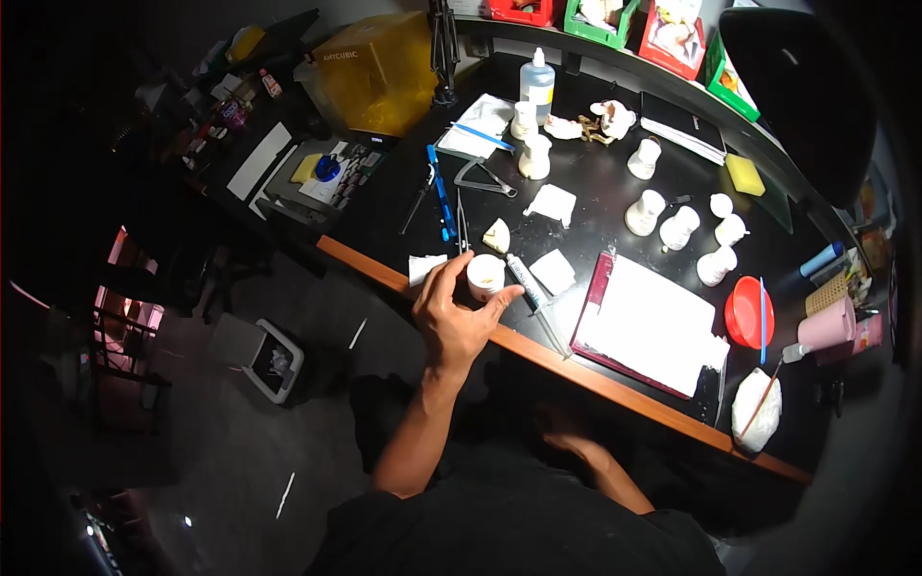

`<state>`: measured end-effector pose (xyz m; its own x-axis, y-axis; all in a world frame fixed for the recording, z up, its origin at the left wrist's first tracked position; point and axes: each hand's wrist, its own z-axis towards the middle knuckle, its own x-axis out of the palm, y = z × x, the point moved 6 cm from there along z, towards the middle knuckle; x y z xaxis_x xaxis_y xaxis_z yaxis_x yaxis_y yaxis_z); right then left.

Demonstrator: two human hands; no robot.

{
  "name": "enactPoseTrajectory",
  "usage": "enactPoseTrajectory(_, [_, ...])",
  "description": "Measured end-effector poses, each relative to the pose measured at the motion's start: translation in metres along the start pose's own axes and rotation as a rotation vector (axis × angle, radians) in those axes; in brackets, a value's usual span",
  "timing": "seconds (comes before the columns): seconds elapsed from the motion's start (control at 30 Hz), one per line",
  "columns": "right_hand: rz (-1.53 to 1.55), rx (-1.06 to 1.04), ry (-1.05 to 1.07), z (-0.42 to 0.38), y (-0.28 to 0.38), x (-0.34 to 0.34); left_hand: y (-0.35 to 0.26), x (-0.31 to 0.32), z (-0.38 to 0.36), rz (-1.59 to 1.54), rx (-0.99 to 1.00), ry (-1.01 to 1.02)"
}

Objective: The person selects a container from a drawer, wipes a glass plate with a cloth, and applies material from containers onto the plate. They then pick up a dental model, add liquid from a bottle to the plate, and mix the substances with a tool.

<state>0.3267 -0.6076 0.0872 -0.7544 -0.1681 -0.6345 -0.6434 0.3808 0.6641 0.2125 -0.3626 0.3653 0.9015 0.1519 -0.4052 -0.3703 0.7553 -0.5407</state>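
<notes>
Near the front edge of the black table, my left hand (459, 312) has its thumb and fingers on either side of a small white round piece (486, 273), gripping it. Just right of it lies a white tube with dark lettering (524, 278), and behind it a small cream wedge-shaped piece (497, 235). A white square (553, 272) is to the right of the tube. Tweezers (462, 226) lie behind my fingers. My right hand (565, 431) hangs low in shadow beyond the table's edge, away from the objects; its fingers are too dark to make out.
A dark red folder with white sheets (645, 322) lies right of centre. Several white vase-like pieces (644, 212) stand farther back, near a clear bottle (537, 86). At the right are a red bowl (749, 312) and pink cup (827, 324). The orange-brown table edge (615, 389) crosses in front.
</notes>
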Motion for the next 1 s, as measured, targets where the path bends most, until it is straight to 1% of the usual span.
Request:
enactPoseTrajectory(0.03, [-0.038, 0.040, 0.042, 0.001, -0.004, 0.006, 0.004, -0.001, -0.005, -0.031, 0.036, -0.051])
enactPoseTrajectory(0.1, [0.574, 0.034, 0.020, -0.016, -0.007, 0.006, 0.002, -0.018, -0.021, -0.006, 0.056, -0.088])
enactPoseTrajectory(0.17, [0.711, -0.029, 0.008, -0.026, 0.004, -0.001, 0.005, -0.036, -0.045, -0.015, 0.110, -0.107])
enactPoseTrajectory(0.23, [0.372, -0.164, 0.020, -0.015, 0.043, -0.020, 0.017, -0.044, -0.078, -0.065, -0.078, -0.005])
enactPoseTrajectory(0.27, [0.421, -0.174, 0.048, -0.017, 0.073, -0.038, 0.027, -0.043, -0.097, -0.054, -0.226, 0.078])
enactPoseTrajectory(0.3, [0.471, -0.184, 0.076, -0.023, 0.114, -0.060, 0.042, -0.036, -0.121, -0.037, -0.350, 0.205])
enactPoseTrajectory(0.33, [0.522, -0.195, 0.101, -0.021, 0.143, -0.070, 0.059, -0.027, -0.152, -0.042, -0.352, 0.321])
enactPoseTrajectory(0.4, [0.184, -0.786, -0.205, -0.021, 0.200, -0.083, 0.065, -0.024, -0.189, -0.040, -0.366, 0.582])
enactPoseTrajectory(0.47, [0.048, -0.794, -0.153, -0.013, 0.236, -0.063, 0.066, -0.027, -0.205, -0.025, -0.345, 0.660])
enactPoseTrajectory(0.5, [-0.087, -0.737, -0.223, -0.003, 0.240, -0.043, 0.066, -0.032, -0.211, -0.008, -0.332, 0.621])
enactPoseTrajectory(0.53, [-0.062, -0.675, -0.297, 0.009, 0.240, -0.034, 0.066, -0.038, -0.215, 0.005, -0.319, 0.583])
enactPoseTrajectory(0.6, [0.029, -0.622, -0.259, 0.025, 0.244, -0.019, 0.067, -0.049, -0.218, 0.032, -0.275, 0.475])
enactPoseTrajectory(0.67, [0.235, -0.510, -0.241, 0.037, 0.244, -0.020, 0.070, -0.062, -0.221, 0.058, -0.225, 0.387])
enactPoseTrajectory(0.7, [0.342, -0.446, -0.208, 0.037, 0.243, -0.015, 0.072, -0.066, -0.219, 0.063, -0.189, 0.359])
enactPoseTrajectory(0.73, [0.456, -0.444, -0.262, 0.043, 0.241, -0.013, 0.072, -0.068, -0.214, 0.052, -0.155, 0.329])
enactPoseTrajectory(0.8, [0.536, -0.356, -0.201, 0.062, 0.232, -0.006, 0.066, -0.074, -0.199, 0.000, -0.090, 0.292])
enactPoseTrajectory(0.87, [0.582, -0.194, -0.037, 0.074, 0.230, -0.014, 0.041, -0.077, -0.165, -0.199, -0.070, 0.266])
enactPoseTrajectory(0.93, [0.439, 0.048, 0.337, 0.097, 0.211, -0.011, 0.033, -0.079, -0.161, -0.276, -0.115, 0.257])
enactPoseTrajectory(0.97, [0.422, -0.187, 0.055, 0.133, 0.157, 0.029, 0.028, -0.077, -0.153, -0.392, -0.217, 0.244])
enactPoseTrajectory(1.0, [0.331, -0.395, -0.253, 0.161, 0.103, 0.068, 0.029, -0.076, -0.154, -0.449, -0.244, 0.226])
